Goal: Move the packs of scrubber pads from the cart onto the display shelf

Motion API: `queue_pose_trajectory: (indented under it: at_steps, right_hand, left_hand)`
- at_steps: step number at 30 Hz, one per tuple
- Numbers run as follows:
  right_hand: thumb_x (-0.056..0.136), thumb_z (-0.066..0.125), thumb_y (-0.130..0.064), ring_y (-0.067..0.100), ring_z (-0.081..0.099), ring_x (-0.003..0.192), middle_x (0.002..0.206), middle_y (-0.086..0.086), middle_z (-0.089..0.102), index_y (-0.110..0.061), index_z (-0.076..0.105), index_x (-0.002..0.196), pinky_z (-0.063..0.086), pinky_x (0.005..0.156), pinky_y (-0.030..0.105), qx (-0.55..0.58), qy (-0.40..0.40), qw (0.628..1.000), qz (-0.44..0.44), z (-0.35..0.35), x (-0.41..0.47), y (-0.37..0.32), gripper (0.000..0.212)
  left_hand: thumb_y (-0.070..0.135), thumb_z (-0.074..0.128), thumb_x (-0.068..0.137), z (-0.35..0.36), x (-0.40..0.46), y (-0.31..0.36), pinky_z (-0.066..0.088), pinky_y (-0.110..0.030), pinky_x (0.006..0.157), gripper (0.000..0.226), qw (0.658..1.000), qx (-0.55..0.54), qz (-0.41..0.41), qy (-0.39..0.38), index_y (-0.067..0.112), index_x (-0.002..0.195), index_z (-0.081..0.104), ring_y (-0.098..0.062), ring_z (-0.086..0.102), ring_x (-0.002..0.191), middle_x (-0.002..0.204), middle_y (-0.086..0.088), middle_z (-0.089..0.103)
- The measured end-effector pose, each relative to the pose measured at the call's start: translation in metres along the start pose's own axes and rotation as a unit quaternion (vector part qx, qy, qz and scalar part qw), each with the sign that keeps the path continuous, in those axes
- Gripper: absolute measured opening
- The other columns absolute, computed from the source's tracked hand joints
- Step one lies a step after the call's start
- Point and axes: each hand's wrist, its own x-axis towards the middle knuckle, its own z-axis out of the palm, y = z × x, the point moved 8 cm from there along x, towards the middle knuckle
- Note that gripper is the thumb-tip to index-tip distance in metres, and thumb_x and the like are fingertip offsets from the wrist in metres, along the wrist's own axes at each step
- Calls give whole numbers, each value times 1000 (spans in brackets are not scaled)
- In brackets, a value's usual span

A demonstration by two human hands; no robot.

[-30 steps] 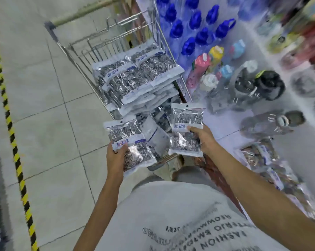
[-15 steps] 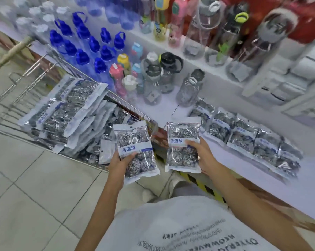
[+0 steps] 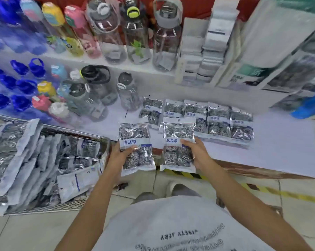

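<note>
My left hand [image 3: 119,154] grips a clear pack of steel scrubber pads [image 3: 136,140] with a blue-lettered white band. My right hand [image 3: 196,153] grips a second such pack [image 3: 178,142]. Both packs are held upright over the front edge of the white display shelf [image 3: 280,151]. A row of several scrubber packs [image 3: 218,122] lies on the shelf just beyond them. The wire cart [image 3: 106,142] at the left is heaped with more packs [image 3: 44,156].
Water bottles [image 3: 98,91] stand on the shelf to the left of the row, taller bottles [image 3: 164,40] on the tier above. White boxes [image 3: 207,51] and packaged goods fill the back right. Bare shelf surface lies right of the row. A yellow-black floor stripe [image 3: 287,193] runs below the shelf.
My view swung from the cart to the shelf. Both hands carried their packs rightward and forward, from beside the cart to over the shelf's front edge near the laid-out row.
</note>
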Motion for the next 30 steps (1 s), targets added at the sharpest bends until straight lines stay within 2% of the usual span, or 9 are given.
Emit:
queue_pose_trajectory:
  at_steps: [2, 4, 6, 8, 11, 14, 17, 27, 30]
  right_hand:
    - [83, 85, -27, 30, 48, 133, 151, 4, 50, -27, 40, 151, 37, 114, 54, 7, 2, 1000, -4, -9, 12, -10, 82]
    - [83, 85, -28, 31, 44, 138, 157, 5, 42, -23, 30, 159, 39, 108, 50, -3, -2, 1000, 4, -15, 24, -17, 94]
    - [82, 86, -28, 31, 45, 137, 158, 7, 41, -21, 29, 160, 41, 106, 49, -3, 7, 1000, 17, -17, 33, -21, 97]
    - [71, 92, -34, 29, 50, 134, 156, 7, 45, -22, 30, 159, 44, 107, 51, 7, 13, 1000, 24, -21, 52, -21, 108]
    - [50, 100, -44, 24, 58, 120, 146, 10, 57, -25, 32, 158, 50, 95, 45, 16, 23, 999, 38, -25, 102, -9, 129]
    - [80, 88, -24, 26, 59, 121, 154, 9, 48, -22, 24, 161, 50, 102, 45, -10, 63, 997, 32, -1, 92, -50, 104]
    - [92, 76, -19, 37, 50, 136, 158, 13, 41, -16, 22, 162, 49, 102, 46, -64, 81, 994, 38, 12, 115, -65, 88]
    - [92, 76, -21, 30, 39, 145, 162, 9, 37, -16, 26, 161, 33, 120, 50, -104, 130, 984, 57, 47, 201, -76, 85]
    - [85, 83, -25, 33, 45, 141, 157, 8, 43, -20, 31, 159, 40, 115, 58, -88, 143, 983, 68, 37, 236, -54, 90]
  left_hand:
    - [38, 83, 84, 16, 19, 7, 37, -34, 110, 69, 1000, 11, -5, 10, 21, 143, 53, -13, 47, 131, 144, 15, 42]
    - [40, 87, 76, 22, 44, 4, 48, -29, 95, 71, 999, 20, -29, 33, 20, 138, 58, -21, 59, 126, 141, 2, 61]
    - [50, 92, 67, 22, 67, -5, 53, -34, 94, 76, 997, 38, -56, 37, 26, 133, 63, -23, 65, 123, 131, 0, 70]
    - [39, 89, 75, 30, 84, -4, 55, -35, 92, 59, 997, 51, -56, 31, 24, 128, 66, -21, 69, 117, 122, 0, 75]
    - [34, 92, 67, 48, 108, 11, 57, -45, 97, 66, 996, 64, -59, 7, 22, 127, 66, -23, 73, 111, 117, -2, 77]
    - [25, 92, 70, 48, 147, 16, 55, -53, 102, 58, 996, 69, -65, -3, 19, 124, 69, -26, 72, 112, 115, -5, 78]
    - [11, 86, 79, 51, 182, 19, 54, -53, 104, 40, 993, 77, -91, -10, 15, 116, 71, -27, 72, 111, 111, -6, 79]
    - [-1, 80, 83, 59, 284, 5, 50, -44, 108, 36, 986, 99, -125, -39, 21, 108, 68, -14, 71, 103, 108, 1, 77]
    - [-4, 74, 88, 65, 296, 1, 55, -25, 94, 34, 985, 117, -121, -44, 21, 106, 62, -5, 66, 94, 104, 6, 70]
